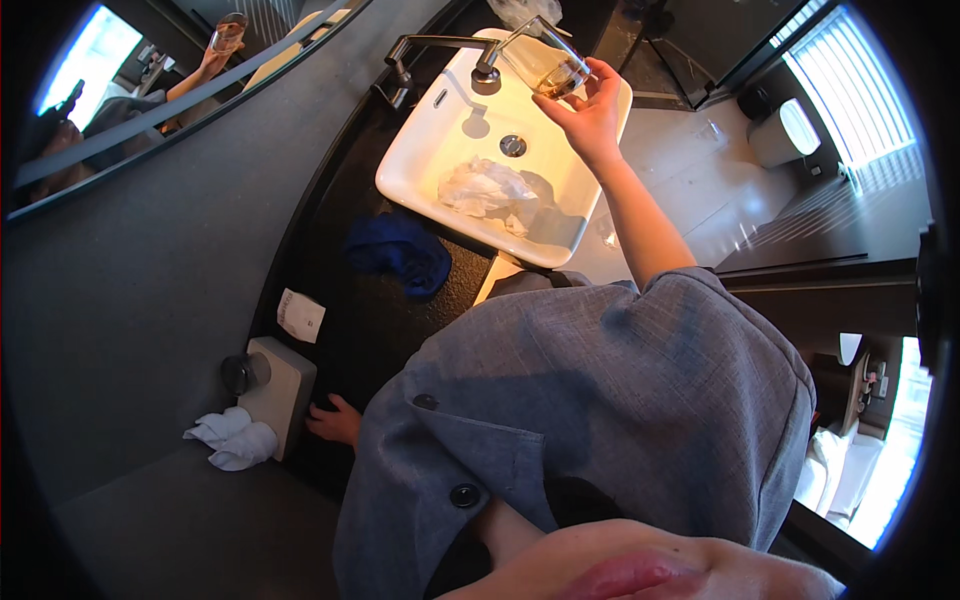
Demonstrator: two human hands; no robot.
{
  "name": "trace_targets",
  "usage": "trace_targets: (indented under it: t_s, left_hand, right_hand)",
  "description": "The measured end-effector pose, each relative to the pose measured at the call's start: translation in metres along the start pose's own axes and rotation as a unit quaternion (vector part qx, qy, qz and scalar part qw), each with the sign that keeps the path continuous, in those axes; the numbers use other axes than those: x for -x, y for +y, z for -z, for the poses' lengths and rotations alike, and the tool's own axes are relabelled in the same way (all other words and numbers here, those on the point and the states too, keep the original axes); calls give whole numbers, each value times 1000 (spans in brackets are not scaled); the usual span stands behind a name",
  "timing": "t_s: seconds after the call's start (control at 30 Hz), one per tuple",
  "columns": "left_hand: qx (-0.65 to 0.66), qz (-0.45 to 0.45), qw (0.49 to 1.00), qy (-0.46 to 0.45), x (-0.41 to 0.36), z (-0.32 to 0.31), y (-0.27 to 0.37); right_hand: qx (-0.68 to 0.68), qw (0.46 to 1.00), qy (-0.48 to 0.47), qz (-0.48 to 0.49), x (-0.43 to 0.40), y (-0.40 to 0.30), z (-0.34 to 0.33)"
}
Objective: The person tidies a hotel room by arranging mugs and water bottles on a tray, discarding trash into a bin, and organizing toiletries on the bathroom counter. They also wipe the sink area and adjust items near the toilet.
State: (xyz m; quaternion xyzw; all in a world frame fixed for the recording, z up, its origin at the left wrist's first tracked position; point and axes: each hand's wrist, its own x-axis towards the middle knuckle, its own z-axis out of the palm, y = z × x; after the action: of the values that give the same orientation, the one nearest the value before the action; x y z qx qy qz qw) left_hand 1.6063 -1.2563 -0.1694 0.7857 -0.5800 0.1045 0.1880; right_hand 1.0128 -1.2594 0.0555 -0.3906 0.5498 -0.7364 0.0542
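My right hand [589,120] is closed around a clear drinking glass [544,60], tilted over the far right part of a white washbasin [409,161]. Some brownish tint shows near the end of the glass in my fingers. Beside the glass is the spout of a dark metal faucet [442,41]. A crumpled white cloth or paper [484,187] lies in the basin, below the round metal drain [513,145]. On the black countertop [352,322], my left hand [335,420] rests with fingers apart beside a beige box [289,375], nothing visible in it.
A dark blue cloth [397,251] lies by the basin, and a white printed packet [301,315] farther left. A dark glass [238,375] and rolled white towels [244,439] are at the box. A clear plastic bag [529,11] lies behind the basin. The mirror [187,90] borders the left.
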Motion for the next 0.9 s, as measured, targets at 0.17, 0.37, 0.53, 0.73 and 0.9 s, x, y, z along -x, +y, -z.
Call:
trace_targets:
  t_s: [0.17,0.37,0.53,0.73,0.9]
  left_hand:
    - [-8,-15,1000,19,1,-1,3]
    - [-8,-7,1000,-4,0,7,10]
    - [1,9,1000,-22,-3,12,6]
    - [51,74,996,-19,2,16,9]
    - [97,85,992,-1,1,27,4]
  right_hand:
    - [203,968,-32,147,3,-7,-1]
    - [251,919,-107,285,4,-25,-23]
    - [122,899,-378,184,54,-59,-111]
    - [6,697,-633,338,158,-117,-270]
    - [29,579,-688,438,253,-144,-386]
